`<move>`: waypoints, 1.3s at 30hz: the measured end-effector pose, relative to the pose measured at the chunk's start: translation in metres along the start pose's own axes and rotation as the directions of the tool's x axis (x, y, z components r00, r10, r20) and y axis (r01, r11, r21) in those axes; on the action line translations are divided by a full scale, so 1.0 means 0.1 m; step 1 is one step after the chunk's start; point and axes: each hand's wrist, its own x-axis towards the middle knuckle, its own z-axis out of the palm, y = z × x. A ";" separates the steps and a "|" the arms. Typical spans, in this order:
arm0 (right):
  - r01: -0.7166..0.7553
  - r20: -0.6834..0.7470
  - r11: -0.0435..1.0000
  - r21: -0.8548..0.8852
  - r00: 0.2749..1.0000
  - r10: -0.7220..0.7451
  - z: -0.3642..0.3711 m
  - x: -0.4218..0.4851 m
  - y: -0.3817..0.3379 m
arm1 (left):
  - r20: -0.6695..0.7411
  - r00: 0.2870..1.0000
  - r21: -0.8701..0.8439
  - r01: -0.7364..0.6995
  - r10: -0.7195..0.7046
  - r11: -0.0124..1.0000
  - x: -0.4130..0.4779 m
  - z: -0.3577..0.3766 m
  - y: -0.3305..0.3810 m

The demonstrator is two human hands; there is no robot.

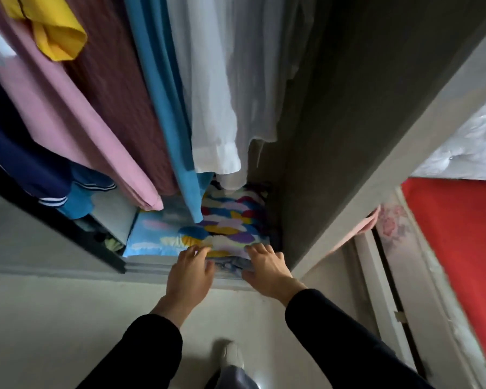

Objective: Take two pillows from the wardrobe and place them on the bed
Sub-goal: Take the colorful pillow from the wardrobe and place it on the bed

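Observation:
A pillow with a bright patchwork of blue, yellow, purple and red (230, 220) lies on the wardrobe floor (152, 261), under the hanging clothes. A light blue pillow with pale cloud shapes (155, 234) lies beside it on the left, partly beneath it. My left hand (190, 272) rests on the patchwork pillow's front edge, fingers spread and curling over it. My right hand (265, 266) touches the same edge further right, with the fingers over the top. Whether either hand grips the fabric is unclear. The back of both pillows is hidden by the clothes.
Hanging clothes fill the wardrobe: a white shirt (222, 94), a blue garment (169, 113), pink cloth (76, 122) and navy clothing (26, 153). The grey wardrobe side panel (348, 136) stands to the right. The bed with a red sheet (460, 234) lies at far right.

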 end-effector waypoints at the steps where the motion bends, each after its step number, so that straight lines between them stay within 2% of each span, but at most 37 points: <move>1: 0.000 0.016 1.000 0.001 1.000 0.000 0.11 0.18 0.02 | -0.006 1.000 -0.003 0.014 -0.014 1.000 0.10 0.09 -0.12; 6: -0.034 0.063 0.999 0.011 0.997 0.034 0.74 0.96 0.17 | -0.013 0.999 -0.022 0.051 -0.052 0.998 0.63 0.67 -0.76; 12: -0.087 0.036 0.996 0.019 0.996 0.086 1.69 1.87 0.55 | 0.013 0.999 0.038 0.051 -0.052 0.998 1.33 1.66 -1.67; 20: -0.076 -0.059 0.991 -0.107 0.996 0.070 3.11 3.23 1.04 | -0.019 1.000 0.138 -0.013 0.015 0.990 2.39 3.14 -2.90; 24: -0.016 -0.179 0.980 -0.200 0.984 -0.020 3.62 3.80 1.17 | -0.092 0.995 0.168 -0.019 0.034 0.986 2.87 3.69 -3.37; 30: 0.025 -0.188 0.941 -0.339 0.978 -0.094 3.98 4.27 1.28 | -0.009 0.997 0.234 -0.077 0.081 0.969 3.19 4.14 -3.92; 34: 0.010 -0.170 0.899 -0.437 0.981 -0.093 4.10 4.39 1.31 | -0.113 0.991 0.273 -0.043 0.076 0.961 3.29 4.22 -4.05; 39: 0.046 -0.157 0.837 -0.546 0.975 -0.156 4.14 4.44 1.27 | -0.158 0.982 0.359 -0.043 0.106 0.932 3.41 4.21 -4.10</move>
